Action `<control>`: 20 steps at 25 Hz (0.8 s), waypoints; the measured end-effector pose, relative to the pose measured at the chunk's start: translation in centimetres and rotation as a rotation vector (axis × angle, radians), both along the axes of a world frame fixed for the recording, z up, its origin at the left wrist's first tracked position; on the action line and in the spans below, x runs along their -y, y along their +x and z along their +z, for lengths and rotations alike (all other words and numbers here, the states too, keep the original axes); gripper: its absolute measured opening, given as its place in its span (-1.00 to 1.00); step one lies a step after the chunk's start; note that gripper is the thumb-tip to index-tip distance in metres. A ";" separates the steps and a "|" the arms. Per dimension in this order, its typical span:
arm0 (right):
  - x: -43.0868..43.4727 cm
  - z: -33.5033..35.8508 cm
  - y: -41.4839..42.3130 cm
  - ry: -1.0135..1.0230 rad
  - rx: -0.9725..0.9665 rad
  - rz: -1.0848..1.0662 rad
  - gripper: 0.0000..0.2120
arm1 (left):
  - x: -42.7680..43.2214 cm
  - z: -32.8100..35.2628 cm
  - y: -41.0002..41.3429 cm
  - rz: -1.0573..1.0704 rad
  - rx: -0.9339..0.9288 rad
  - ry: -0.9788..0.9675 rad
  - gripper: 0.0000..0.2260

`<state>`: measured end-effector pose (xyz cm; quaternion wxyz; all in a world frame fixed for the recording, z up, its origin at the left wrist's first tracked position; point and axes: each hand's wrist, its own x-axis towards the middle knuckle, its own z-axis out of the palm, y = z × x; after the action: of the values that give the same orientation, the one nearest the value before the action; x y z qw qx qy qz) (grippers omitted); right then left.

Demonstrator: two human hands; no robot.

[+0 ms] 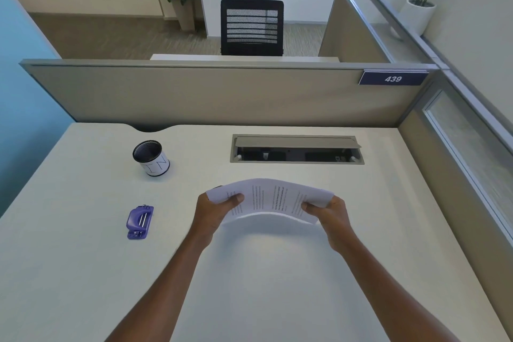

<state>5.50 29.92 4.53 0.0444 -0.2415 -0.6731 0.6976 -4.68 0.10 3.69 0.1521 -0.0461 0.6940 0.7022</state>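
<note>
Pale office surface (83, 272) below: left hand (213, 215) and right hand (331, 216) each pinch an end of the printed paper (272, 197), bowed upward between them; a purple hole punch (139, 221) lies left of the left hand.

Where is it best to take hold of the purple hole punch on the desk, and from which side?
Grip the hole punch across its two long sides, near the middle, coming from above. It lies flat on the desk, narrow across, with free space on both sides. The left hand is nearer, but it holds the paper.
</note>
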 end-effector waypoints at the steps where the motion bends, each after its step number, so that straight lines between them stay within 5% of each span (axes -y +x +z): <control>1: 0.0 0.0 0.0 -0.005 0.001 0.002 -0.70 | 0.2 -0.2 0.0 -0.002 0.003 0.001 -0.71; 5: 0.4 -0.3 0.3 -0.038 0.018 0.000 -0.67 | 0.2 -0.9 0.4 0.019 0.054 0.009 -0.54; 20: 0.1 -1.5 0.3 -0.057 0.036 0.004 -0.63 | 0.4 -1.3 0.5 0.025 0.038 0.041 -0.60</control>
<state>5.79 29.82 2.99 0.0242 -0.2540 -0.6542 0.7120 -4.23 -0.32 2.37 0.1575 -0.0652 0.6759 0.7170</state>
